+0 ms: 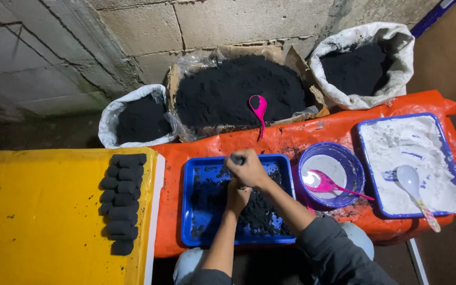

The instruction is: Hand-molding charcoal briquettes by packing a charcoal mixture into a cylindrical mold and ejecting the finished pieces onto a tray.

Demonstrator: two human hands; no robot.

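Both hands [243,179] stacked over blue tray [191,203]

Two hands, the left hand [237,194] and the right hand [247,169], are being seen over one of two blue trays [196,174]; the second tray [452,174] is being filled by white powder. Two white sacks [113,113] and one lined cardboard box [228,53] of black powder are being counted behind. Three spoons are being shown: two pink spoons [258,107] and one white spoon [410,179]. One purple bowl [352,163] is being displayed, and roughly eleven black briquettes [122,200] are being lined up in one column.
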